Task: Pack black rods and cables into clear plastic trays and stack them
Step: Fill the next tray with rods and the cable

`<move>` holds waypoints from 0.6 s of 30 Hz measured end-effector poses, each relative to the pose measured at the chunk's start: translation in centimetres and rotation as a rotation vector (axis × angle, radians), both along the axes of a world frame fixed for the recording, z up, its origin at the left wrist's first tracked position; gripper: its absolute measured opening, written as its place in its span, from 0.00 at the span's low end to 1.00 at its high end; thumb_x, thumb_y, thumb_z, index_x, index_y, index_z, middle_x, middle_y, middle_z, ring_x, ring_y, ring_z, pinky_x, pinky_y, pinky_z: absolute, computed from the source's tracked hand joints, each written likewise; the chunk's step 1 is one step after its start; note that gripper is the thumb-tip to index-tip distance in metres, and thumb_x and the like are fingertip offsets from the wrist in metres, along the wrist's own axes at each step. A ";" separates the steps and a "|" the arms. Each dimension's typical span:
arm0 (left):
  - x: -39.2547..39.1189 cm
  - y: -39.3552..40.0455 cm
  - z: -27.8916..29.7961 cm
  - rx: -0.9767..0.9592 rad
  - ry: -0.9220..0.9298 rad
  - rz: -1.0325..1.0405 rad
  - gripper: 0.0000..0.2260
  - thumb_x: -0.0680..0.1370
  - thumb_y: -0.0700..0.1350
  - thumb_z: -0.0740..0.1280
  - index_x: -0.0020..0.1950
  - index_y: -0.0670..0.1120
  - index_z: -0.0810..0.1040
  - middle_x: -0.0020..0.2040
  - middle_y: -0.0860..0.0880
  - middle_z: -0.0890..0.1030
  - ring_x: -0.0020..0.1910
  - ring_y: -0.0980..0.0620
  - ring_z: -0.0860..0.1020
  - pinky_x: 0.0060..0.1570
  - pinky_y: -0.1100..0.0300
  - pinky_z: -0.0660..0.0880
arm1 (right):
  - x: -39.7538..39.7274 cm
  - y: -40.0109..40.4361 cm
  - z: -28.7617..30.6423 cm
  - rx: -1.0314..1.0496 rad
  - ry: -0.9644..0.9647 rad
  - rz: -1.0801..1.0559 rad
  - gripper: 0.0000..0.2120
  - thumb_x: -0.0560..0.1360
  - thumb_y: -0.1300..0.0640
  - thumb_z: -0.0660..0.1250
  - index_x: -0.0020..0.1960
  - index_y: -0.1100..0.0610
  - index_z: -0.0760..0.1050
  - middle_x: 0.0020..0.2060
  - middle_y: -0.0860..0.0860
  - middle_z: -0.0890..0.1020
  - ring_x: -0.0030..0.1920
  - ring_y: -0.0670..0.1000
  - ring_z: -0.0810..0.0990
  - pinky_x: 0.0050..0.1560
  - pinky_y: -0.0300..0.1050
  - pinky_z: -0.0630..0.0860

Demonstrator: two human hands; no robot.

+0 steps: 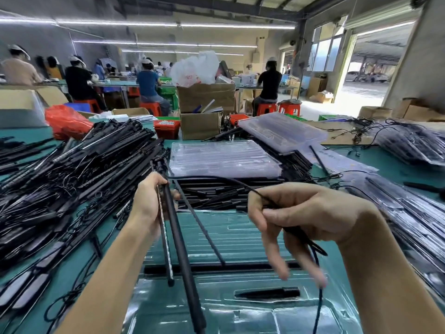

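Note:
My left hand [151,201] grips a bundle of black rods [179,239] that slants down toward me over a clear plastic tray [240,235] on the green table. My right hand [305,213] pinches a thin black cable [216,179] that arcs from the top of the rods and hangs down past my fingers. A short black piece [267,293] lies in a slot of the tray, and a long rod [204,230] lies across it.
A big heap of black rods and cables [72,169] fills the left. Stacks of clear trays [224,160] stand behind, with another stack [284,131] further right. Packed trays [409,213] lie at the right. Short black tubes [216,196] sit mid-table. Seated workers and cardboard boxes [204,97] are beyond.

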State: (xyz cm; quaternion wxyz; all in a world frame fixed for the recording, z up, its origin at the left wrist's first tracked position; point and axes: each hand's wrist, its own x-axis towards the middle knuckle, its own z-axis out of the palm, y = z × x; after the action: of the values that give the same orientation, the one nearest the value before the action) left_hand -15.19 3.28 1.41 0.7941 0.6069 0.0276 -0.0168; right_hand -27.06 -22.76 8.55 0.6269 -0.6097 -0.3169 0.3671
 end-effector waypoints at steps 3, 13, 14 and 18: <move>-0.2 0.0 -0.2 -0.007 0.009 0.029 0.06 0.73 0.48 0.60 0.41 0.47 0.66 0.29 0.45 0.78 0.23 0.51 0.72 0.24 0.61 0.66 | -0.1 0.8 0.2 0.186 0.126 0.031 0.04 0.84 0.59 0.57 0.58 0.59 0.68 0.30 0.53 0.70 0.19 0.44 0.59 0.16 0.33 0.54; -0.9 0.1 -1.8 0.053 0.107 -0.076 0.05 0.76 0.44 0.59 0.41 0.46 0.68 0.39 0.40 0.86 0.23 0.49 0.78 0.18 0.62 0.69 | -1.1 1.9 2.2 0.723 0.155 -0.075 0.31 0.62 0.79 0.48 0.62 0.64 0.65 0.51 0.62 0.70 0.44 0.55 0.71 0.33 0.41 0.69; -1.0 0.0 -2.0 0.056 0.110 -0.080 0.05 0.77 0.44 0.59 0.41 0.45 0.68 0.40 0.40 0.86 0.23 0.49 0.78 0.19 0.62 0.70 | -1.2 2.1 2.0 0.744 0.135 -0.060 0.31 0.63 0.82 0.51 0.63 0.66 0.65 0.51 0.63 0.70 0.47 0.59 0.72 0.35 0.43 0.73; -1.2 -0.1 -2.2 0.051 0.124 -0.122 0.05 0.76 0.43 0.59 0.42 0.45 0.69 0.46 0.37 0.86 0.26 0.46 0.80 0.20 0.61 0.71 | -1.5 2.1 1.9 0.820 0.086 -0.093 0.29 0.74 0.81 0.57 0.74 0.69 0.61 0.52 0.68 0.72 0.49 0.67 0.79 0.48 0.52 0.81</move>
State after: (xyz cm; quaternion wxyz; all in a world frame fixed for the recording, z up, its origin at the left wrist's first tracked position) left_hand -16.37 3.14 -0.76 0.7727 0.6252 0.0402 -0.1023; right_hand -28.56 -20.64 10.42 0.8464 -0.3072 -0.3826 0.2070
